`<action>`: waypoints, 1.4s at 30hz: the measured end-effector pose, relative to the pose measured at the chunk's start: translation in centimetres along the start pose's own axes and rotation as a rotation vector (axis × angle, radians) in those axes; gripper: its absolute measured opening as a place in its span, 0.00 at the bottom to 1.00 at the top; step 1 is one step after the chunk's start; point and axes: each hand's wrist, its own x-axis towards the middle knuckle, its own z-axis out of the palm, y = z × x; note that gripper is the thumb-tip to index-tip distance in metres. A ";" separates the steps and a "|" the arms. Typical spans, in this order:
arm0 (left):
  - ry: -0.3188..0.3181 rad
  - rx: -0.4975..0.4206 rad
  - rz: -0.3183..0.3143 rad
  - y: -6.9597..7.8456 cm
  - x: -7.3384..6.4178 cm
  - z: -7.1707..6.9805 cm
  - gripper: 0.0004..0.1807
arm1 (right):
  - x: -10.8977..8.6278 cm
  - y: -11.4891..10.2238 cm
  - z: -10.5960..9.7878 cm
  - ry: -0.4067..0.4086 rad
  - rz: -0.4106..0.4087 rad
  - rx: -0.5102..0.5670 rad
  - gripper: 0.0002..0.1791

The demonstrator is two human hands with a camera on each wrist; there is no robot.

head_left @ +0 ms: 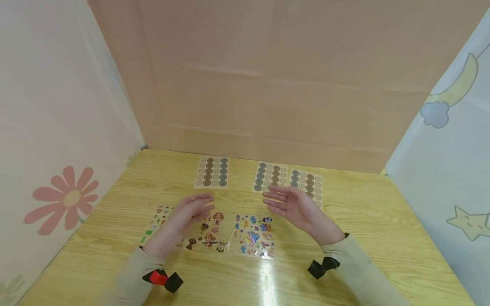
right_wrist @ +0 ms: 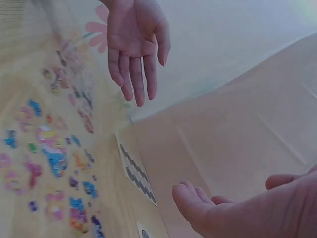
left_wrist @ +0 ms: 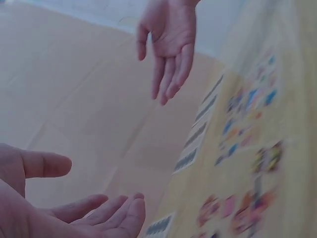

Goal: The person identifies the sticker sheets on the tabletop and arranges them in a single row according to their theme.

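Both hands hover above the table, palms turned toward each other and nothing held. My left hand (head_left: 185,216) is over the clear sticker sheet with cartoon characters (head_left: 209,238), hiding part of it. My right hand (head_left: 298,208), fingers relaxed and pointing inward, is nearest two paper sheets of round stickers, the middle one (head_left: 261,175) and the right one (head_left: 311,178), and covers some of their lower edges. Between the hands lies a clear sheet of colourful pony-like stickers (head_left: 250,238). The left wrist view shows the left fingers (left_wrist: 119,215) loosely extended.
At the back left lies another sheet of round stickers (head_left: 211,173). A sheet of small green and red stickers (head_left: 153,221) is partly behind the left forearm. The wooden table (head_left: 367,238) meets a pinkish back panel (head_left: 268,85) and printed side panels (head_left: 57,106).
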 end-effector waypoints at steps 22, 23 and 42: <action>0.031 -0.286 -0.072 4.6 8.7 -8.2 0.35 | 11.2 -0.3 1.1 0.007 0.177 0.204 0.36; 0.031 -0.293 -0.078 4.7 8.9 -8.1 0.35 | 11.5 -0.3 1.2 0.012 0.182 0.207 0.36; 0.025 -0.266 -0.179 3.4 11.0 -6.8 0.37 | 14.9 1.9 2.6 0.072 0.210 0.213 0.40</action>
